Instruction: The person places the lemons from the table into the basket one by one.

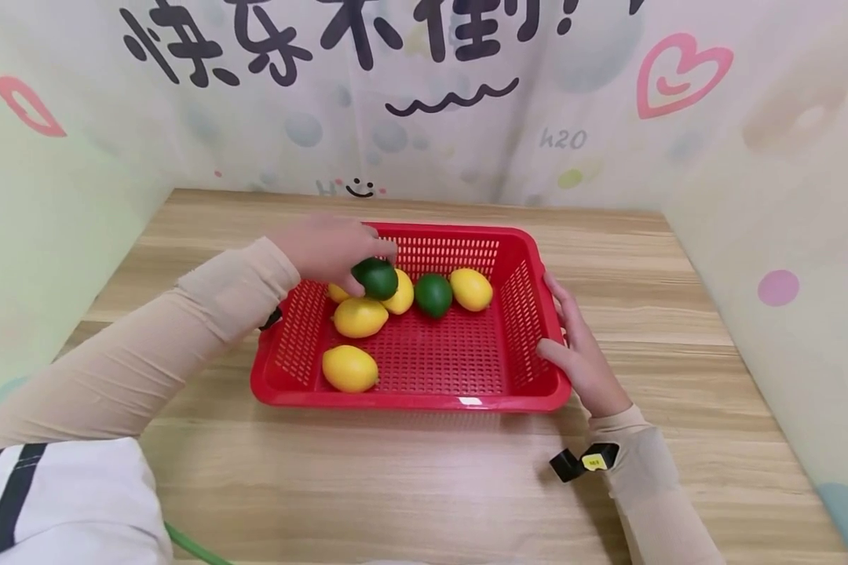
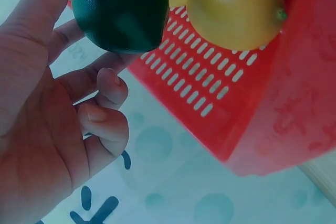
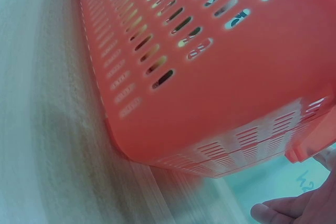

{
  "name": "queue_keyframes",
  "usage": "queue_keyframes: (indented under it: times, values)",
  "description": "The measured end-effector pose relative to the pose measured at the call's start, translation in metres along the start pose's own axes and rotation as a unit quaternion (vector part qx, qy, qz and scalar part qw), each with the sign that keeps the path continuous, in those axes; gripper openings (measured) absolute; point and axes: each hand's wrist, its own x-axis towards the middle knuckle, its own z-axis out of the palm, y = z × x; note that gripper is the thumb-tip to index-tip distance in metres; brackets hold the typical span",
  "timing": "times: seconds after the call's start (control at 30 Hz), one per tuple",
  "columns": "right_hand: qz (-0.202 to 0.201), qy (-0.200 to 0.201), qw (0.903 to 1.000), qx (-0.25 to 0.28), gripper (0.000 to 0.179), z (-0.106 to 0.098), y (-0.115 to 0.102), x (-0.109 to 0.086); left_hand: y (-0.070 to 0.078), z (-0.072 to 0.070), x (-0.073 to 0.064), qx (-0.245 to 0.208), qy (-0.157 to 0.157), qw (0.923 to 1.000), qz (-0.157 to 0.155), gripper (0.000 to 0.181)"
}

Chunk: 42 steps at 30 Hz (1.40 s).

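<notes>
My left hand [image 1: 332, 249] pinches a dark green lime [image 1: 376, 278] between thumb and fingers, over the left part of a red plastic basket [image 1: 424, 400]. In the left wrist view the lime [image 2: 123, 14] has a smooth skin and a blunt tip, and the ring and little fingers curl free beneath it. Several yellow lemons [image 1: 360, 317] lie below and around that hand. A second green lime [image 1: 434, 296] rests beside a lemon [image 1: 471, 289] near the basket's back wall. My right hand [image 1: 583, 357] grips the basket's right rim.
One lemon [image 1: 349, 369] sits apart in the basket's front left corner. The basket stands on a wood-grain table [image 1: 410, 486] before a printed wall sheet [image 1: 424, 141]. A green strip [image 1: 194, 545] shows at the lower left edge.
</notes>
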Motion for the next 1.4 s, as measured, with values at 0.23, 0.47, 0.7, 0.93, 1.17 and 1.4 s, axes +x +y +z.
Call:
queue_keyframes:
  times: [0.23, 0.47, 0.7, 0.93, 1.17, 1.4]
  values:
    - [-0.01, 0.001, 0.9999, -0.002, 0.088, -0.001, 0.003, 0.001, 0.012, 0.004, 0.003, 0.002, -0.01, 0.9999, 0.01, 0.056]
    - [-0.012, 0.002, 0.9999, -0.004, 0.088, -0.001, 0.004, 0.001, 0.017, 0.005, 0.005, 0.004, -0.009, 0.9999, 0.014, 0.055]
    - [-0.015, 0.001, 0.9999, -0.002, 0.087, -0.001, 0.004, 0.001, 0.02, 0.008, 0.007, 0.005, -0.011, 0.9996, 0.024, 0.058]
    - [-0.011, 0.001, 0.9999, 0.0, 0.088, -0.001, 0.003, 0.001, 0.026, 0.01, 0.01, -0.002, -0.007, 0.9994, 0.035, 0.058]
    - [-0.013, 0.002, 0.9999, -0.005, 0.088, -0.002, 0.003, 0.002, 0.029, 0.011, 0.013, 0.001, -0.005, 0.9987, 0.051, 0.054]
    - [-0.015, 0.001, 0.9998, -0.008, 0.088, -0.001, 0.004, 0.002, 0.033, 0.014, 0.015, -0.001, -0.013, 0.9985, 0.053, 0.055]
